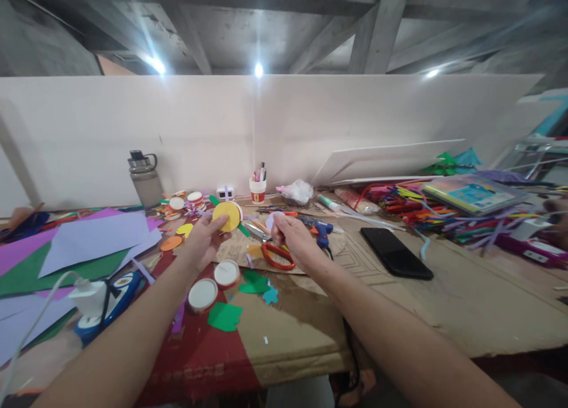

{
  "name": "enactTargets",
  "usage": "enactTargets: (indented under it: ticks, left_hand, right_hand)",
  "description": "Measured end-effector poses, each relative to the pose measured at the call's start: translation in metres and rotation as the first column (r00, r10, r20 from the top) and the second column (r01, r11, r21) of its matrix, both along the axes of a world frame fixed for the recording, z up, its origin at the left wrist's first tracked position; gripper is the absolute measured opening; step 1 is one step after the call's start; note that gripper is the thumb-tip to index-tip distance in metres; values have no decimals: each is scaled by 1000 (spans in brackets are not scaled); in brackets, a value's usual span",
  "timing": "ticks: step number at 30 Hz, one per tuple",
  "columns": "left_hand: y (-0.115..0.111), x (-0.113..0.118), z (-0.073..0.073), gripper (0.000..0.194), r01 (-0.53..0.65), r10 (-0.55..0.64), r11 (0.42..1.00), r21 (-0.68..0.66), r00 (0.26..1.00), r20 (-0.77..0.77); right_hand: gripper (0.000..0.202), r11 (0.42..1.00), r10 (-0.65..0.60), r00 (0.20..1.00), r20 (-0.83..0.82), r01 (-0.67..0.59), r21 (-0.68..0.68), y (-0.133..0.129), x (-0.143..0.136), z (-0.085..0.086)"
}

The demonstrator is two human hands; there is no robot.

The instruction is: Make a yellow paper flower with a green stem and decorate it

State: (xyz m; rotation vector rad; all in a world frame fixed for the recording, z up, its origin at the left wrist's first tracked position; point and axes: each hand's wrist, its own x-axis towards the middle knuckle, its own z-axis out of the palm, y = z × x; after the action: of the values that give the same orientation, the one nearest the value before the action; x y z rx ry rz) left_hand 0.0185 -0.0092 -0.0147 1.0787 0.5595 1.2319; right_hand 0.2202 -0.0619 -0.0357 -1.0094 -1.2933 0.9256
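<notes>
My left hand [206,242] pinches a yellow paper disc [226,217], with a white round edge showing behind it. A small pale purple paper circle [274,220] is held between the fingertips of my right hand [296,238], a short way to the right of the disc. Orange-handled scissors [278,257] lie on the cardboard just below my right hand, and a blue glue gun [323,233] rests to its right. Nearer to me are two white round lids [203,294], cut green paper [225,316] and a small blue flower shape [270,296].
Purple and green paper sheets [95,239] and a blue power strip [104,313] lie at the left. Along the back stand a grey bottle [145,182] and a pen cup [258,192]. A black phone [396,252], colourful pipe cleaners [402,206] and a plastic case [479,196] occupy the right.
</notes>
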Motion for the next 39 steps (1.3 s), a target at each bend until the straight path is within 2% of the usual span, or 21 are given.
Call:
enactTargets:
  ticks: [2,5,6,8,11,15,19,22,28,33,39]
  left_hand:
    - [-1,1,-1,26,-19,18,1000,-14,1000,-13]
    - [-2,2,-2,29,-50,49,998,-48,999,-22]
    - [-2,3,-2,30,-57,55,997,-54,998,-23]
    - [-4,4,-2,31,-51,50,997,-50,998,-27]
    - [-7,7,-4,33,-11,10,1000,-25,999,-40]
    - [-12,12,-10,36,35,-35,999,4,997,-73]
    - [-14,15,-12,34,66,-63,998,13,989,-134]
    - [-14,11,-5,33,83,-84,996,-18,987,-135]
    - [-14,1,11,35,81,-84,996,-26,989,-121]
    - [-18,2,6,38,156,-161,987,-40,946,-280]
    - [-15,6,-2,27,149,-151,988,-31,935,-321]
  right_hand:
    - [43,1000,-6,1000,-5,6,3,1,0,-1]
    - [28,998,-56,998,-9,56,1,1,-2,-1]
    - [31,998,-55,998,-15,55,-1,1,-3,-1]
    - [38,1000,6,1000,-18,-6,-11,-1,-6,0]
    - [36,994,106,994,17,-106,-14,-5,-12,3]
    - [32,994,107,993,51,-106,-31,-9,-18,6]
    - [21,990,128,992,-1,-127,-64,-8,-18,7]
    - [15,990,99,994,-44,-102,-94,-8,-15,6]
    - [18,995,37,999,13,-35,-95,-11,-12,5]
    - [20,995,30,999,34,-27,-101,-8,-12,1]
    - [19,998,19,995,97,-13,-63,-7,-12,1]
